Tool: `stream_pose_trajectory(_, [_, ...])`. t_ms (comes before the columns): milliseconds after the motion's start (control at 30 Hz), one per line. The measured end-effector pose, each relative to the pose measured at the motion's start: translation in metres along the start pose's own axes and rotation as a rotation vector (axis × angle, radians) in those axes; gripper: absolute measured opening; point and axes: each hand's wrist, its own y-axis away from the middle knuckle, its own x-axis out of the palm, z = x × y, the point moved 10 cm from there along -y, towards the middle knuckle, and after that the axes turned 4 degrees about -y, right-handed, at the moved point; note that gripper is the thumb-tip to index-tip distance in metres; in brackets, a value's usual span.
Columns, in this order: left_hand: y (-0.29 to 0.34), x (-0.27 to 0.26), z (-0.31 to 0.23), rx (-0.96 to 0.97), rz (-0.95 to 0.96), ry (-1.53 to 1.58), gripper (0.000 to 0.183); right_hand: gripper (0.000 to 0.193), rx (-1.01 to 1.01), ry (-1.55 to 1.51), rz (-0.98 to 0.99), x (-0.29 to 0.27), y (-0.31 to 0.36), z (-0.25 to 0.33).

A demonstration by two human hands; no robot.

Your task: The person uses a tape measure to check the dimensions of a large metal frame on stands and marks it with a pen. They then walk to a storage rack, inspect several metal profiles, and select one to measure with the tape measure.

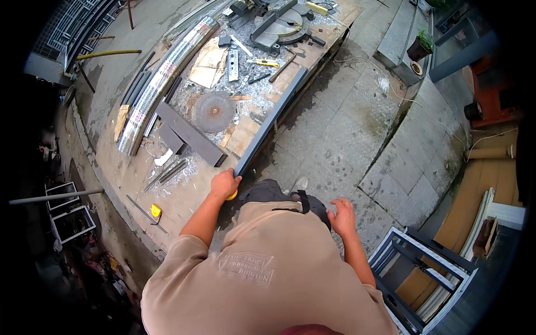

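Gray metal bar lay along the tabletop edge, running ahead of the left grip, which clasped its near end, seemingly steadying it, while right grip hung loosely open.

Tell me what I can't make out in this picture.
Head view: yellow object, mostly hidden by the left hand; its kind is unclear.
Head view: miter saw, cut off by the top edge.
Head view: dark trousers, mostly hidden by the tan shirt.
Head view: clutter at lower left, too dark and blurred to identify.
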Motion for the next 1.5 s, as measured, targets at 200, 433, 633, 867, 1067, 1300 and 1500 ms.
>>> stream_pose_trajectory(200, [-0.062,-0.026,-0.028,-0.1,-0.146,0.034,0.038,0.033,-0.083,0.066,0.068,-0.072,-0.122,-0.012])
stream_pose_trajectory(433, [-0.144,-0.028,-0.039,-0.217,-0.198,0.061,0.029,0.032,-0.152,0.092,0.151,-0.094,-0.242,-0.013])
stream_pose_trajectory(633, [-0.209,-0.018,-0.053,-0.245,-0.187,0.137,0.023,0.032,-0.072,0.138,0.482,-0.05,-0.254,-0.009])
stream_pose_trajectory(867, [-0.23,-0.022,-0.043,-0.275,-0.163,0.251,0.033,0.034,0.042,0.133,0.528,-0.057,-0.321,0.009])
stream_pose_trajectory(1067, [-0.246,-0.023,-0.042,-0.313,-0.135,0.246,0.033,0.034,0.097,0.133,0.484,-0.075,-0.359,-0.01])
stream_pose_trajectory(1300, [-0.257,-0.019,-0.05,-0.337,-0.122,0.241,0.037,0.037,0.149,0.111,0.553,-0.071,-0.371,-0.032])
stream_pose_trajectory(1500, [-0.248,-0.053,-0.072,-0.361,-0.17,0.173,0.053,0.039,0.128,0.062,0.576,-0.085,-0.378,-0.057])
